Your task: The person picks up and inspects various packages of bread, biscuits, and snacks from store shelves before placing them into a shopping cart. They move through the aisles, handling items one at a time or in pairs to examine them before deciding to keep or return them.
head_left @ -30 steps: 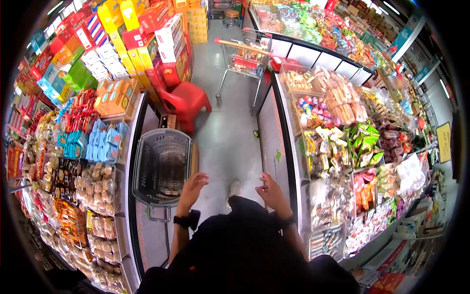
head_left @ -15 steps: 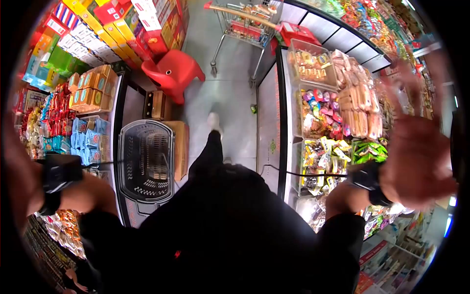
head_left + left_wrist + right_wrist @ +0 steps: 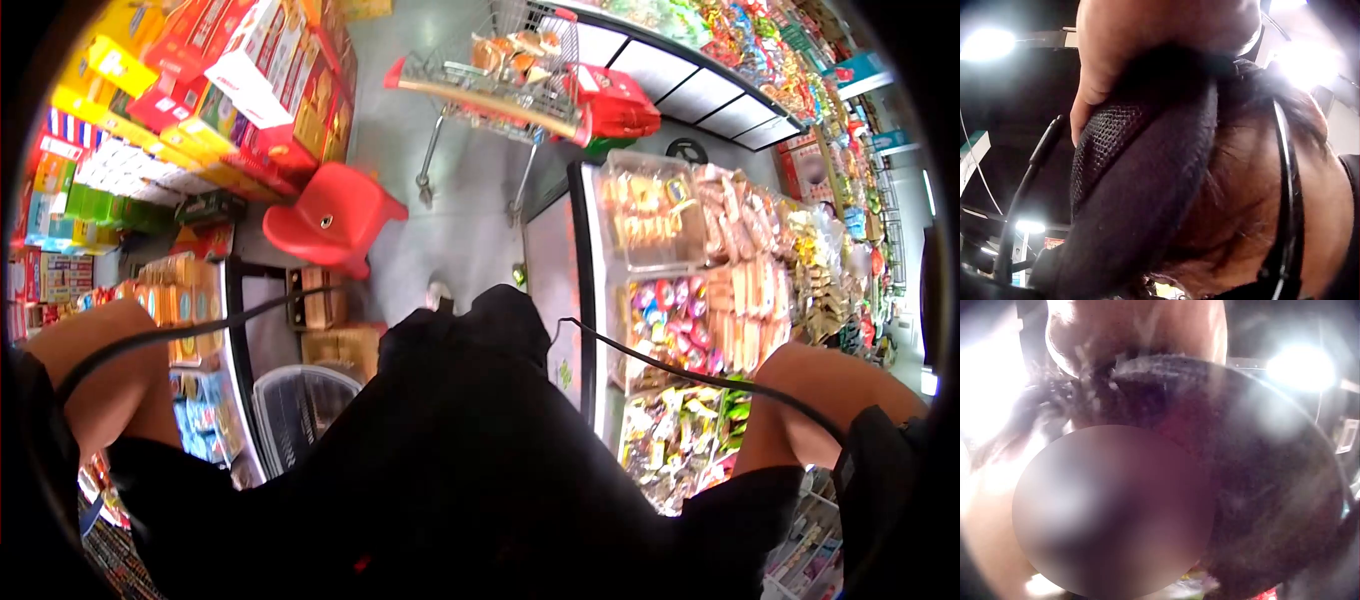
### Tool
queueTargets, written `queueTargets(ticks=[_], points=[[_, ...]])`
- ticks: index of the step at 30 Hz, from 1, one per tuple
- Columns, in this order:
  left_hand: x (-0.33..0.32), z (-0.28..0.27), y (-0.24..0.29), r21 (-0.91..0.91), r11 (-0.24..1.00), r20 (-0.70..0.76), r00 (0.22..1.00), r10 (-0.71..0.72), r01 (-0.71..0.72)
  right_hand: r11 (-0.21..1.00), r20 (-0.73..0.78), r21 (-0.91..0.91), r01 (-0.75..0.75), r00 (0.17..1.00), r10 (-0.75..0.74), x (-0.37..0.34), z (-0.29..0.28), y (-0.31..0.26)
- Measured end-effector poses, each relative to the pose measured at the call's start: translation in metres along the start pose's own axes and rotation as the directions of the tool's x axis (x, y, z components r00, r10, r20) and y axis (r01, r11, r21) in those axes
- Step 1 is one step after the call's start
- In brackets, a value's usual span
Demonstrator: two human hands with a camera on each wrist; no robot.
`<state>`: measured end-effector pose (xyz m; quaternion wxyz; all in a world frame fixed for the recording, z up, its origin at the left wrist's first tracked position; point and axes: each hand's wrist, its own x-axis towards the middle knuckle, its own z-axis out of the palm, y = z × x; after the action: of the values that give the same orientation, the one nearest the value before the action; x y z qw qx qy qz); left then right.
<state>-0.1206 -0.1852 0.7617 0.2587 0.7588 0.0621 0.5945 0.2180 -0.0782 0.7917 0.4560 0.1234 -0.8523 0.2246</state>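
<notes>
Both forearms are raised toward the head, and the hands lie outside the head view. In the left wrist view the left hand (image 3: 1166, 44) holds a black cap (image 3: 1141, 187) with a mesh panel, its fingers bent over the edge beside dark hair. The right hand (image 3: 1141, 331) is up against the dark cap (image 3: 1272, 475) in the right wrist view; its fingers are hidden behind it, and I cannot tell whether they grip. Black cables run from the left forearm (image 3: 110, 370) and the right forearm (image 3: 840, 390) in the head view.
A red plastic chair (image 3: 330, 220) stands ahead on the left, before a grey basket (image 3: 300, 405) and stacked cartons (image 3: 270, 60). Ahead is a shopping cart (image 3: 490, 100) with goods in it. Bins of packaged snacks (image 3: 745, 300) line the right side of the aisle floor (image 3: 400, 240).
Both hands have risen from low in front of the body, outward and up to the head, leaving the head view. The chair and cart appear closer.
</notes>
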Motion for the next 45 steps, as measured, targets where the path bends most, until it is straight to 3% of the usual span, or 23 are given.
queueTargets(ticks=[8, 12, 14, 16, 17, 18, 20, 21, 22, 24, 25, 28, 35, 39, 42, 45], points=[[0.037, -0.054, -0.067, -0.074, 0.996, -0.015, 0.999, 0.042, -0.043, 0.994, 0.019, -0.013, 0.110, 0.994, -0.110, 0.017, -0.037, 0.104], [0.063, -0.078, -0.104, -0.128, 0.992, -0.087, 0.996, -0.025, 0.014, 0.998, -0.077, 0.039, 0.046, 0.996, -0.043, 0.009, -0.056, 0.159], [0.075, -0.089, -0.124, -0.209, 0.978, -0.127, 0.991, -0.032, 0.005, 0.998, -0.146, 0.048, 0.037, 0.989, -0.030, 0.003, -0.065, 0.188], [0.080, -0.083, -0.150, -0.474, 0.865, -0.246, 0.968, 0.046, -0.161, 0.997, -0.253, 0.074, 0.032, 0.967, -0.012, -0.020, -0.066, 0.214], [0.077, -0.100, -0.123, 0.026, 0.994, -0.261, 0.960, -0.099, 0.110, 0.995, -0.334, 0.098, 0.012, 0.942, 0.022, -0.035, -0.063, 0.229], [0.080, -0.102, -0.140, 0.029, 0.993, -0.261, 0.959, -0.107, 0.118, 0.989, -0.413, 0.147, 0.000, 0.909, 0.061, -0.048, -0.060, 0.239], [0.072, -0.095, -0.188, 0.411, 0.870, -0.135, 0.962, -0.237, 0.272, 0.914, -0.670, 0.356, 0.196, 0.736, 0.103, -0.048, -0.034, 0.263], [0.054, -0.077, -0.207, 0.727, 0.670, -0.286, 0.954, 0.091, 0.154, 0.987, -0.677, -0.110, 0.118, 0.718, -0.162, -0.040, -0.040, 0.290], [0.060, -0.082, -0.218, 0.592, 0.782, -0.232, 0.971, -0.063, 0.192, 0.988, -0.682, -0.104, 0.112, 0.715, -0.153, -0.039, -0.045, 0.299], [0.070, -0.086, -0.232, 0.552, 0.803, -0.233, 0.966, -0.112, 0.226, 0.973, -0.717, -0.222, -0.061, 0.686, -0.120, -0.039, -0.055, 0.310], [0.074, -0.087, -0.238, 0.550, 0.801, -0.246, 0.963, -0.114, 0.236, 0.994, -0.603, -0.081, -0.078, 0.798, 0.014, -0.050, -0.076, 0.307], [0.080, -0.091, -0.251, 0.564, 0.788, -0.265, 0.958, -0.110, 0.247, 0.994, -0.587, 0.105, 0.031, 0.809, 0.037, -0.057, -0.095, 0.334], [0.073, -0.094, -0.260, 0.565, 0.792, -0.273, 0.958, -0.085, 0.231, 0.996, -0.337, 0.078, 0.051, 0.941, -0.022, -0.046, -0.111, 0.351], [0.072, -0.094, -0.265, 0.552, 0.806, -0.267, 0.961, -0.073, 0.214, 0.997, -0.262, 0.049, 0.061, 0.964, -0.046, -0.041, -0.117, 0.343], [0.068, -0.093, -0.270, 0.548, 0.812, -0.273, 0.961, -0.052, 0.199, 0.996, -0.511, -0.085, 0.022, 0.858, -0.063, -0.040, -0.091, 0.350], [0.065, -0.092, -0.276, 0.570, 0.799, -0.275, 0.961, -0.031, 0.189, 0.984, -0.731, -0.176, -0.030, 0.674, -0.111, -0.047, -0.060, 0.366]])
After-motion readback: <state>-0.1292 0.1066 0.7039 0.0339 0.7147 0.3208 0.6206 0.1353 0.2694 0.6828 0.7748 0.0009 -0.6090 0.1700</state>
